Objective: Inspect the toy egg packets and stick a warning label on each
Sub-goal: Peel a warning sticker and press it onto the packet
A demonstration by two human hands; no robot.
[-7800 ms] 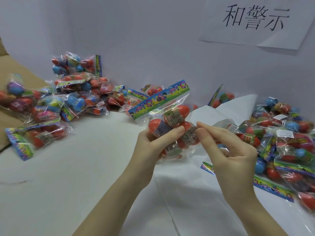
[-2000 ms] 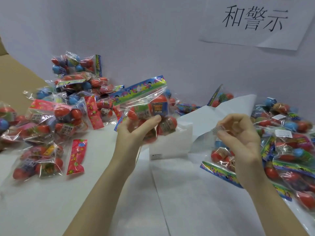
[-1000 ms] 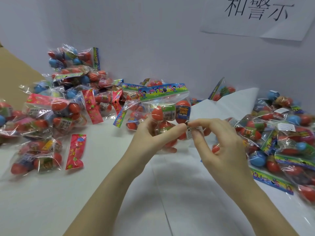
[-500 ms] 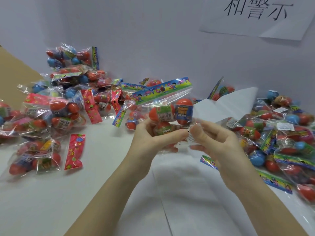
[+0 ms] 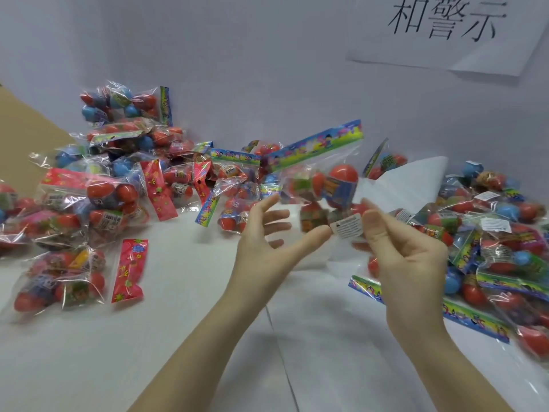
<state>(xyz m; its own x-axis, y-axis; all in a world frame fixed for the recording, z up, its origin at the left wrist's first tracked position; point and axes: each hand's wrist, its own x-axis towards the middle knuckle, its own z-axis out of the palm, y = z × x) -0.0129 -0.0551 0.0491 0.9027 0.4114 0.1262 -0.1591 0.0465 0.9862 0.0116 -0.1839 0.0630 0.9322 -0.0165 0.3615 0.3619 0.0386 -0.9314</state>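
Both hands are raised over the white table, holding one clear packet of toy eggs between them in the air. The left hand is spread wide, its fingers straight and fanned apart behind the left side of the packet, while the tip of its thumb reaches to the right and touches the lower edge of the bag just beside the warning label. The right hand has its fingers curled; its thumb presses on the right edge of the white label and the other fingers are tucked behind the bag, so the packet is pinched there. The label lies on the front of the packet, low down, below a red egg with a blue band. The packet's bright printed header strip tilts up to the right. A heap of packets lies on the table to the left, another heap to the right, and a white sheet of paper stands behind the hands. A paper sign with printed characters hangs on the wall.
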